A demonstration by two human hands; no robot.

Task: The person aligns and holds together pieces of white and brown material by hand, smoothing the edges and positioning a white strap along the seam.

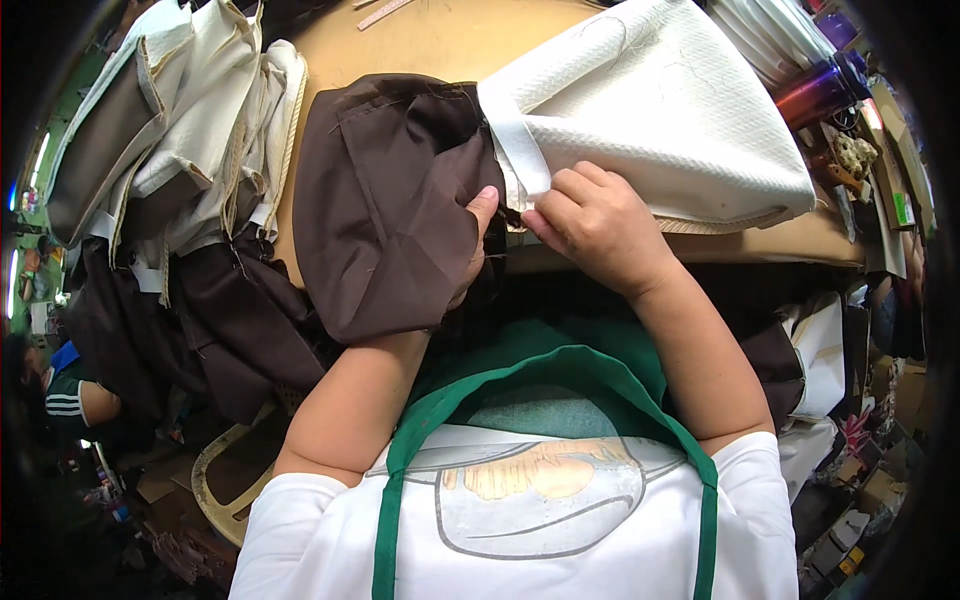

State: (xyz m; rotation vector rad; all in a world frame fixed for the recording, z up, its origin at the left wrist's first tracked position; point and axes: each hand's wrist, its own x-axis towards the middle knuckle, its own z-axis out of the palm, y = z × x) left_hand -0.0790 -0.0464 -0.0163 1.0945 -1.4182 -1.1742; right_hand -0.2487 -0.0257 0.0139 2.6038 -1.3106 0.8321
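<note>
A dark brown fabric piece (pixel 390 210) lies joined to a white quilted panel (pixel 660 120) on the table. My left hand (pixel 474 250) is closed on the brown fabric's right edge, its thumb showing and most of its fingers hidden beneath. Fingers curled, my right hand (pixel 595 225) pinches at the seam between the two parts. What it grips, close to a small dark bit (pixel 511 217) at the seam, is too small to make out. A white strap (pixel 520 150) runs along this seam, just above my right fingertips.
Several similar white-and-brown sewn pieces (pixel 200 130) are heaped at the left, their brown parts hanging over the table edge. At the right stand a shiny purple-red bottle (pixel 820 90) and cardboard (pixel 895 170). A ruler-like strip (pixel 383 13) lies on the tan table (pixel 420 50).
</note>
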